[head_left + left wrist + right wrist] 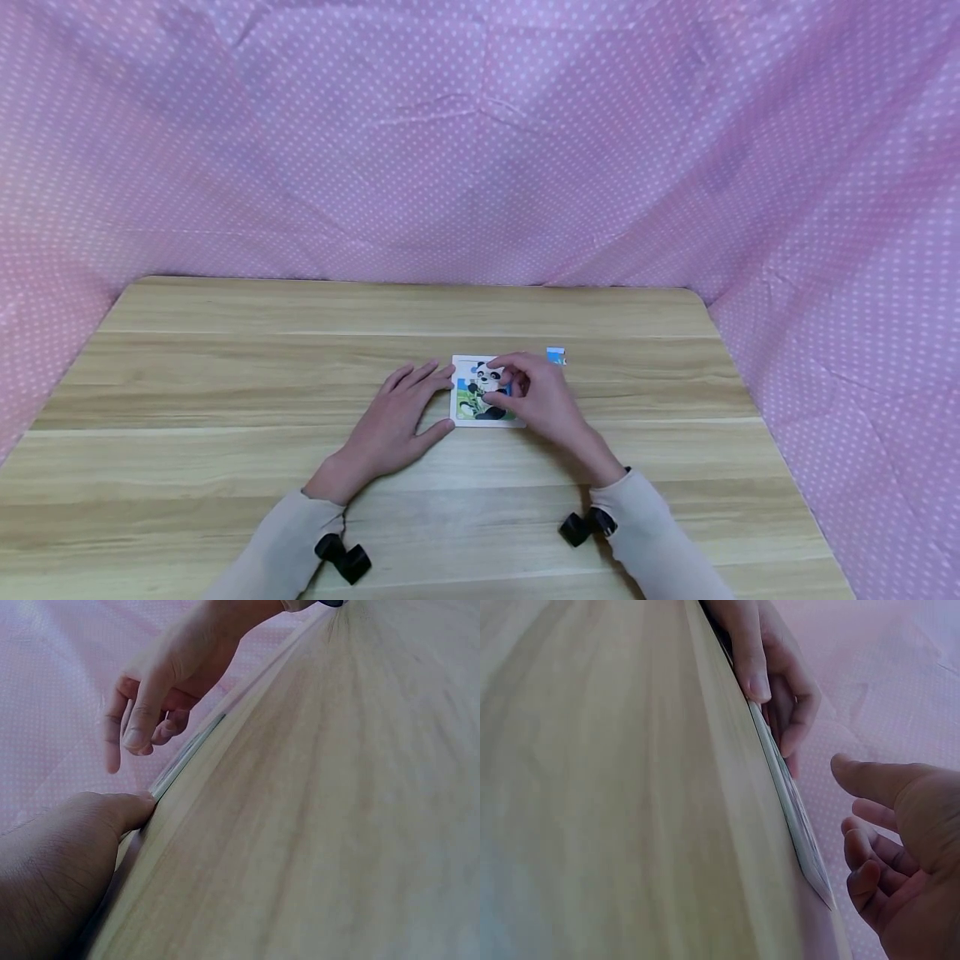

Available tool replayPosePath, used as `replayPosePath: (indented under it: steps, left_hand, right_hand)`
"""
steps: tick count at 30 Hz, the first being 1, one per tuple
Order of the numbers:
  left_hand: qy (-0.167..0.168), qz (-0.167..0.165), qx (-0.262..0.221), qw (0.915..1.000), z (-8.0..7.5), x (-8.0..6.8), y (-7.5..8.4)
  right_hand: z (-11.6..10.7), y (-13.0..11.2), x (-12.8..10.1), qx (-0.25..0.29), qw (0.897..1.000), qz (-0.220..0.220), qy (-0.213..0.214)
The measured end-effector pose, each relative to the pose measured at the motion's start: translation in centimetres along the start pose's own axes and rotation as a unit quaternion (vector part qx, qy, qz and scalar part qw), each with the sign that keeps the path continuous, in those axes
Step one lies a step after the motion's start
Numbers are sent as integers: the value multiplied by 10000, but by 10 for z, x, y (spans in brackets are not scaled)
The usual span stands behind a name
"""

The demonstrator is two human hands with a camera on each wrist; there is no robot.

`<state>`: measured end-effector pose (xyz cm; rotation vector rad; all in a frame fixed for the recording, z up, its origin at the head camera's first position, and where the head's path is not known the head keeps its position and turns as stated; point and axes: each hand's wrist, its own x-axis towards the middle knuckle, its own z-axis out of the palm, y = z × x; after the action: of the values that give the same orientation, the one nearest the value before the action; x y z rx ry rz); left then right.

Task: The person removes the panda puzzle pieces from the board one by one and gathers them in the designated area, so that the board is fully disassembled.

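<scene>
A small panda puzzle in a white frame lies flat on the wooden table. At its left edge rests my left hand, fingers extended, with fingertips and thumb tip touching the frame. My right hand hovers over the puzzle's right side and hides part of it. Its thumb and index finger are apart and the other fingers hang bent, with nothing between them in the right wrist view. Beyond the right hand lies a loose blue-and-white puzzle piece.
The wood-grain table carries the puzzle near its middle. Pink polka-dot cloth hangs behind the table and along its sides. A black wrist device is strapped over the left sleeve, and another over the right.
</scene>
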<state>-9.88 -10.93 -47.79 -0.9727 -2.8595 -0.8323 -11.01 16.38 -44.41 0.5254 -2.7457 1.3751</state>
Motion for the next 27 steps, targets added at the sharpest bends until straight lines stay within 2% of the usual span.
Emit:
replayPosePath:
  steps: [6,11,27]
  left_hand:
    - [29,2,-9,10000,1,0,0]
    - [36,16,-18,10000,2,0,-1]
    - [30,39,11,10000,1,1,-1]
  right_hand:
    - [9,-1,-1,-28,9998,-189,-52]
    - [14,0,-2,-143,9997,-122,-122]
    - [26,-3,-1,-615,9980,76,84]
